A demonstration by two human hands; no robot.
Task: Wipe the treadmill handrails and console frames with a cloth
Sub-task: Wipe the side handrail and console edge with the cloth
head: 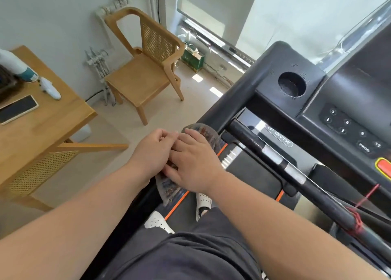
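Both hands press the grey cloth point(208, 135) onto the treadmill's left handrail point(222, 112): left hand point(151, 153) curled closed around it, right hand point(193, 165) spread flat on top.

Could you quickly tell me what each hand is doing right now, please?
Left hand: closed on the cloth.
Right hand: fingers spread, pressing flat on the same cloth.

both hands on cloth point(208, 134) left of console point(330, 102), chair point(146, 62) beyond, table point(48, 129) far left
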